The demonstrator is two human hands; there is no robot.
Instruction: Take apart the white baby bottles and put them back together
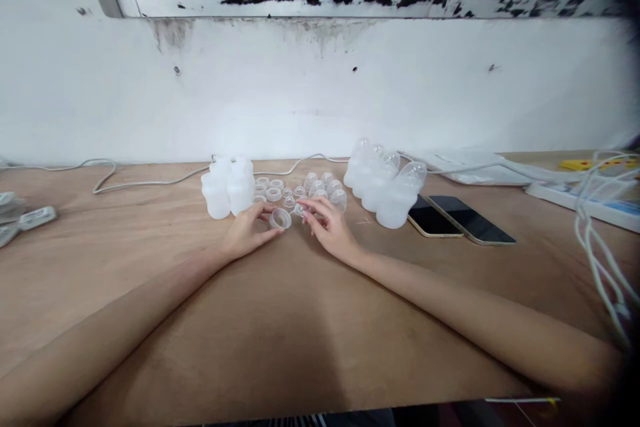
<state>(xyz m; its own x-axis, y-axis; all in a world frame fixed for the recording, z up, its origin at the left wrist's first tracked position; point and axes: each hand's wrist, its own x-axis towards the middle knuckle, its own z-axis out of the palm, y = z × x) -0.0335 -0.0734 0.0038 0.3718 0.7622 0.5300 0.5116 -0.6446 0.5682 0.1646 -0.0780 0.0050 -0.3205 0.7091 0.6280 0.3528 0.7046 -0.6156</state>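
My left hand (249, 229) pinches a clear ring-shaped bottle collar (281, 219), tilted so that its opening faces me. Just to the right, my right hand (330, 227) has its fingertips closed on a small clear bottle nipple (301, 209). Ring and nipple are close together but apart. Behind my hands lie several loose collars (273, 193), several nipples (289, 201) and a group of clear domed caps (338, 199). White bottles without tops (229, 187) stand beyond my left hand. To the right are bottles with clear domed tops (385, 183).
Two phones (473, 219) lie right of the capped bottles. A power strip (590, 203) and tangled white cables (595, 240) occupy the right side, near a plastic bag (475, 170). A thin cable (145, 183) runs along the wall. White plugs (37, 217) sit at far left.
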